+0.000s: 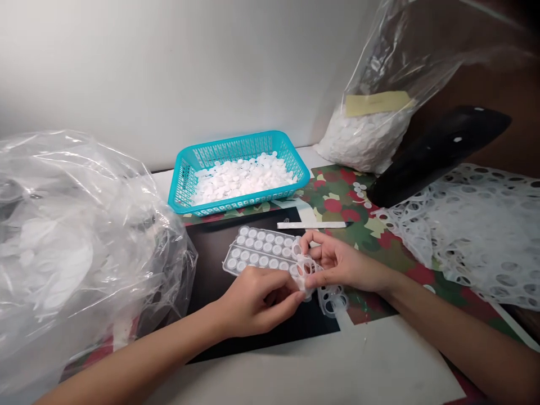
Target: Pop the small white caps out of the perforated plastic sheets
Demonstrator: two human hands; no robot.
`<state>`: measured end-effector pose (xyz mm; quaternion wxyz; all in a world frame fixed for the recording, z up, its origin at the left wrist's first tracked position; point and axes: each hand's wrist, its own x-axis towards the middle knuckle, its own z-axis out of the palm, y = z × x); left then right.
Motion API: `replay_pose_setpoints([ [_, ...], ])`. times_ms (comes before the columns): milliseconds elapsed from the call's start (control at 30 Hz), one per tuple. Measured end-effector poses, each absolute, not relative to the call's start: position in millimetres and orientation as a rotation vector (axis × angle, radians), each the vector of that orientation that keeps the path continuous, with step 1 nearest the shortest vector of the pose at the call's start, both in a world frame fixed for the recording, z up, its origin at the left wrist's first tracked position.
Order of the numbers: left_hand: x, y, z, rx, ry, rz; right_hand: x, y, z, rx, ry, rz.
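Observation:
A clear plastic tray [264, 246] with rows of round white pieces lies on the black mat. My right hand [337, 261] pinches a translucent white sheet with round holes [331, 301] at the tray's right end. The sheet's lower part hangs below my fingers. From the left, my left hand [261, 298] comes in with thumb and forefinger pressed together at the sheet's near edge, covering the tray's front corner. What exactly sits between those left fingertips is too small to make out.
Behind the tray stands a turquoise basket [240, 202] of small white discs. A white stick [312, 225] lies nearby. A clear bag [84, 242] fills the left; another bag of white pieces [363, 135] stands back right. Perforated sheets [476, 236] and a black object [439, 157] are at right.

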<state>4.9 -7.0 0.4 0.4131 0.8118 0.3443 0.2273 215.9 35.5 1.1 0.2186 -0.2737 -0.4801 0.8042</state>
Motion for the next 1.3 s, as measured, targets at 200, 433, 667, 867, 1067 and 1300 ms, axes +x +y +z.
replay_pose_setpoints([
  [200,6.0,-4.7,1.1,2.068,0.835,0.501,216.6,34.1,-0.3,-0.756,-1.341,2.257],
  [433,4.3,0.7,4.8,1.949,0.782,0.429,218.7,31.4,-0.4,-0.699,-1.364,2.253],
  [667,4.7,2.1,2.2,1.899,0.839,0.451,214.5,27.1,3.2,-0.758,-1.394,2.189],
  [867,8.5,-1.4,-0.9,1.955,0.920,0.461,212.2,25.9,2.8,-0.813,-1.418,2.169],
  [1067,8.3,0.8,1.6,1.895,0.901,0.530,211.6,24.8,2.6,-0.742,-1.402,2.217],
  [1300,6.6,3.9,6.0,1.787,0.923,0.538,213.8,27.1,-2.4,-0.644,-1.295,2.258],
])
